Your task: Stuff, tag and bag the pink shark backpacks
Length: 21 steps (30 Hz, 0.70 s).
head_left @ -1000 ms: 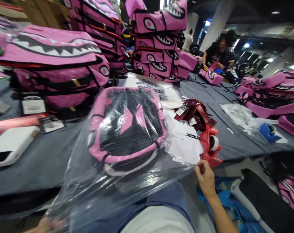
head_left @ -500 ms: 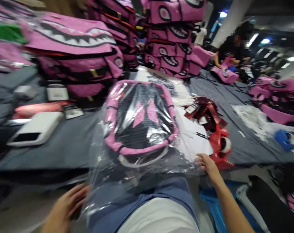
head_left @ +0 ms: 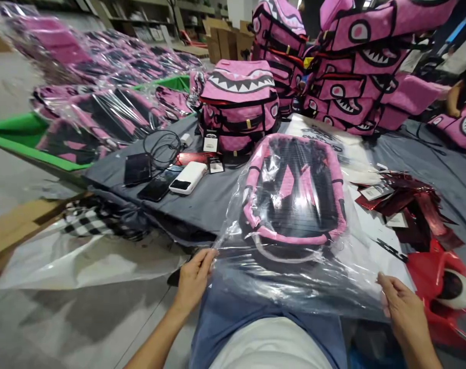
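Observation:
In front of me a pink and black backpack (head_left: 294, 239) lies on the table, its dark padded side up, inside a clear plastic bag (head_left: 290, 287). The bag's mouth end is drawn toward me, over the table edge and my lap. My left hand (head_left: 196, 277) pinches the bag's near left corner. At the near right corner, my right hand (head_left: 400, 302) pinches the plastic between thumb and fingers. A pale loop shows through the film at the backpack's near end.
Stacked pink shark-mouth bags (head_left: 238, 102) stand behind. Left are a white power bank (head_left: 188, 178), phones, cables and a green-edged bin (head_left: 9, 138) of wrapped backpacks. Right lie dark red foil packets (head_left: 405, 200) and a red tape dispenser (head_left: 428, 277). A co-worker's arm (head_left: 453, 100) shows far right.
The view has swung left, bringing the bin into sight. My left hand has come up to the bag's left corner and closed on it. The right hand keeps its hold.

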{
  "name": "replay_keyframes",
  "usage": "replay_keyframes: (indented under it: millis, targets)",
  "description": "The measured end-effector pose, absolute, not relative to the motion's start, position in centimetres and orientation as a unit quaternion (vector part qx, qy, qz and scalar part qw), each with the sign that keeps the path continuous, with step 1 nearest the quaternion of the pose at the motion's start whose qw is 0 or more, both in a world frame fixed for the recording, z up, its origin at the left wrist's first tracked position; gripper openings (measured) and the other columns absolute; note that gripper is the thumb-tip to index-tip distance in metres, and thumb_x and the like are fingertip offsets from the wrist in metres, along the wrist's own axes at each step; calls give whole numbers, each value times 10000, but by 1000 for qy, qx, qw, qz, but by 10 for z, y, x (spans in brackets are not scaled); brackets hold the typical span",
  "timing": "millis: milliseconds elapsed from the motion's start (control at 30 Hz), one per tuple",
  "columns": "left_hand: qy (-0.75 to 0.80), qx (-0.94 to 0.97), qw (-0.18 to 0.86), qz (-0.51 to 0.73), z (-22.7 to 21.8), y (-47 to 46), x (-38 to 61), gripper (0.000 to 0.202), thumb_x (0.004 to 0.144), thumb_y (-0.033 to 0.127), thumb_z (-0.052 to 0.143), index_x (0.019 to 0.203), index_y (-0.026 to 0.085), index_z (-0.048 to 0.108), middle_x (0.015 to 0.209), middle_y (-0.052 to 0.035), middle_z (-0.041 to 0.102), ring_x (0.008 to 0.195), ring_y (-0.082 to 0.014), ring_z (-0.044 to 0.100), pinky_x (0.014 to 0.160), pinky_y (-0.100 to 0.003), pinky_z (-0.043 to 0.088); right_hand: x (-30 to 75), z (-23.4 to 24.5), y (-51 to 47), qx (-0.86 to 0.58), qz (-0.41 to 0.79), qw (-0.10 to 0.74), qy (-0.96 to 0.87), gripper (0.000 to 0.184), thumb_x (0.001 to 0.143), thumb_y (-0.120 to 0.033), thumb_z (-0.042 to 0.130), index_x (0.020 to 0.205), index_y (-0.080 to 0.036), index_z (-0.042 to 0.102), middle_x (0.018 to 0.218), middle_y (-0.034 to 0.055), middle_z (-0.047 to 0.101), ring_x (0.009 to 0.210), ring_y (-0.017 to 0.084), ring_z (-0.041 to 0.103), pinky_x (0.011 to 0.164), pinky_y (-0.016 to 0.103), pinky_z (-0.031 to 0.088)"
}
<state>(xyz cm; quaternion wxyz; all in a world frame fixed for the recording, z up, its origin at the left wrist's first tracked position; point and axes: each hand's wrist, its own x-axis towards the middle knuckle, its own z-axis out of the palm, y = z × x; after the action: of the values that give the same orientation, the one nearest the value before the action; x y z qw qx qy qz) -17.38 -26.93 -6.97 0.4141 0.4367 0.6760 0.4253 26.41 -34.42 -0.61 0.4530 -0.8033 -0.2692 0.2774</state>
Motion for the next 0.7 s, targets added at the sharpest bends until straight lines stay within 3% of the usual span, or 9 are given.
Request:
replay_keyframes:
  millis: [100,200,333,400,467,533,600,700]
  targets:
    - [626,411,496,440,-61,-265,-179,653,736,776,615,1026,190,601,565,89,468,459,-106,431,463,-230,355,267,-8,-344,-776,348,486,-200,654,484,-740,840,757,-189,616,441,-73,414,360,75,337,324,191,254]
    - [591,390,545,450,-49,-268,-185,691,725,666,741,1192,202,529,586,111,491,452,-76,420,466,-192,351,267,-7,-347,-757,361,510,-193,627,488,-694,873,786,-199,628,491,-65,451,390,76,365,334,185,274]
    - [580,321,575,479,-37,-266,-193,847,575,524,897,1287,261,522,593,106,562,464,-70,453,470,-162,390,267,-8,-346,-733,371,530,-211,664,578,-614,877,1084,-243,660,452,-113,387,339,67,306,325,164,219]
    - [593,288,583,475,-37,-261,-196,803,495,484,917,1207,270,613,650,72,633,501,-91,520,487,-186,450,271,-12,-345,-698,385,554,-240,659,617,-568,865,1157,-257,652,506,-88,472,374,88,393,351,182,315]
    - [613,284,577,459,-40,-258,-199,576,419,455,904,914,223,722,684,21,680,550,-120,574,505,-214,496,278,-17,-348,-667,386,578,-266,515,633,-527,851,1034,-252,682,588,-43,557,444,112,483,404,218,414]
    - [628,289,576,437,-45,-258,-203,406,384,425,882,676,193,719,719,-30,716,612,-150,614,533,-227,524,286,-22,-355,-653,395,590,-265,410,610,-483,859,899,-243,694,642,-9,601,503,129,528,452,246,464]
    - [622,293,591,421,-51,-261,-211,404,378,397,882,701,195,747,774,-58,743,676,-188,652,570,-247,550,291,-24,-363,-645,415,591,-251,428,554,-454,890,876,-235,712,691,14,630,555,144,553,503,272,492]
    - [602,340,601,401,-59,-267,-223,590,397,382,915,944,231,754,891,-63,762,755,-232,688,637,-292,581,292,-24,-372,-651,419,567,-283,491,495,-426,933,891,-217,732,746,40,658,643,179,586,585,310,504]
